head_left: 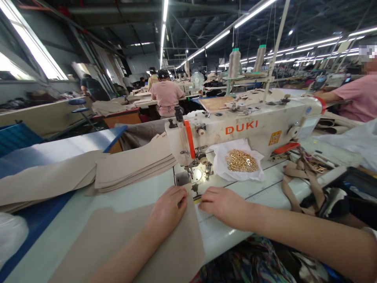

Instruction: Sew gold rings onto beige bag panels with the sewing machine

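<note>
Beige panel (120,228) under left hand (170,207), right hand (220,204) just beside.

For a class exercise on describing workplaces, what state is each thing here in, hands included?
Beige panel: spread flat
Left hand: curled, on the beige panel
Right hand: bent, grip unclear
Stacked panels: piled, edges uneven
Sewing machine: upright, running or not unclear
Gold-coloured rings: heaped loose
White liner: crumpled, open
Thread cones: upright
Beige straps: tangled
Tube lights: lit
</note>
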Demonstrator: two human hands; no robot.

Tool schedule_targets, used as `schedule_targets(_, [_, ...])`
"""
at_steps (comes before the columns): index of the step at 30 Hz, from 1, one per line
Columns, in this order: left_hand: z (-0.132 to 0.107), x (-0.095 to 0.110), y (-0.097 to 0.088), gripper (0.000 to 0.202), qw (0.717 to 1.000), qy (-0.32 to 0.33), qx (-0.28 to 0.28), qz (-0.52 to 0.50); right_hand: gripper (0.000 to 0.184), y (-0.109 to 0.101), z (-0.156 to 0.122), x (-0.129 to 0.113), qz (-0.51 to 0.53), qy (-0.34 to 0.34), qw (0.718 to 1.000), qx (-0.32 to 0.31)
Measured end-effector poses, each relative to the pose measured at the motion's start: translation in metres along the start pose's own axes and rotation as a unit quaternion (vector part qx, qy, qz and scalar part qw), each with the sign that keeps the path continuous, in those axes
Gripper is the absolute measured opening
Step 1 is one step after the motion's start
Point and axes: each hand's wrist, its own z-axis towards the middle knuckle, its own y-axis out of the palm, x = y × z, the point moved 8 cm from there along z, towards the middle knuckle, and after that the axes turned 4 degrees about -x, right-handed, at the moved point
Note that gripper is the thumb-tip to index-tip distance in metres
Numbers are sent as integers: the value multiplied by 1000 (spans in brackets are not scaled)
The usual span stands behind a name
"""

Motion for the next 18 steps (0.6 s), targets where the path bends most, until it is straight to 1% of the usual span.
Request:
schedule_targets(2, [-1,-1,0,18,1000,-2,3,-7,16,0,-6,-11,-44,-47,998,6])
schedule_targets(4, [-2,-2,-1,18,1000,-4,4,-12,17,2,-4,-15,-59,-64,996,14])
schedule_targets(7, [-1,-4,-1,17,1000,-4,1,-20,11,7,9,-12,-59,-48,996,39])
schedule_targets(9, [-1,-5,-2,17,1000,-7,0,-21,14,8,17,-9,-50,-32,996,71])
schedule_targets(11, [0,-6,0,17,1000,-8,-4,-18,15,7,21,-9,-46,-34,993,99])
schedule_targets(13, [0,-6,2,18,1000,-6,-9,-13,12,9,23,-14,-48,-57,992,101])
schedule_targets(15, [-1,-6,3,18,1000,-2,-8,-10,9,11,24,-17,-46,-77,992,86])
schedule_targets(18, [-3,-6,4,18,1000,5,1,-8,7,14,22,-18,-37,-84,993,72])
